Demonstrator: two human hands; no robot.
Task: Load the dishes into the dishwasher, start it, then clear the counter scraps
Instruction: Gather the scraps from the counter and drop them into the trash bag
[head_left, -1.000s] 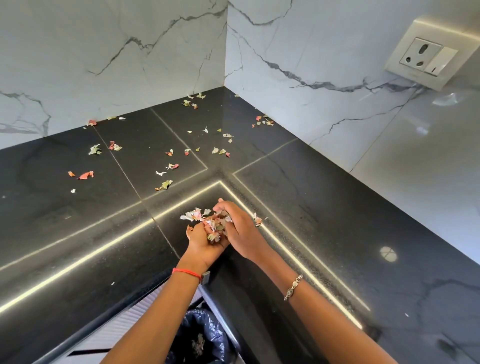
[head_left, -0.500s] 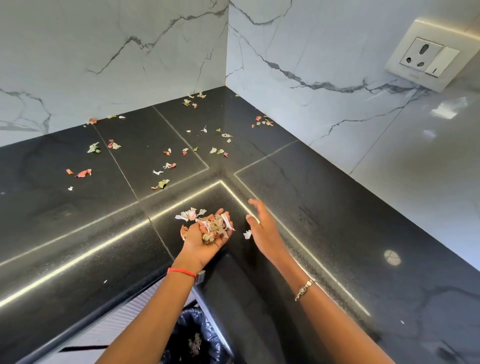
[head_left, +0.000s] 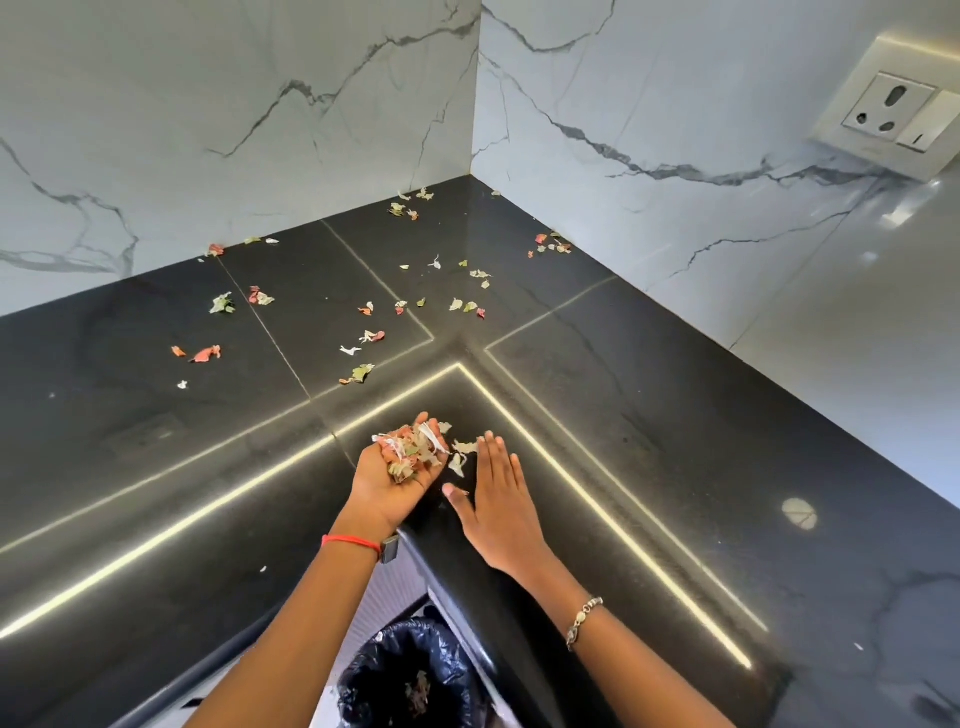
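Observation:
My left hand (head_left: 390, 486) is palm up at the inner corner of the black counter (head_left: 649, 426), cupping a heap of pink, green and white scraps (head_left: 410, 451). My right hand (head_left: 500, 499) lies flat, palm down, on the counter just right of it, fingers straight. A few loose scraps (head_left: 461, 453) sit between the two hands. Many more scattered scraps (head_left: 363, 338) lie farther back, towards the wall corner.
A bin with a black liner (head_left: 410, 675) stands below the counter's edge, between my forearms, with some scraps inside. White marble walls (head_left: 260, 104) close the corner. A wall socket (head_left: 893, 122) is at the upper right.
My right hand has come off the heap in my left palm, moved right and flattened onto the counter. The left hand keeps its cupped heap and has shifted slightly towards me.

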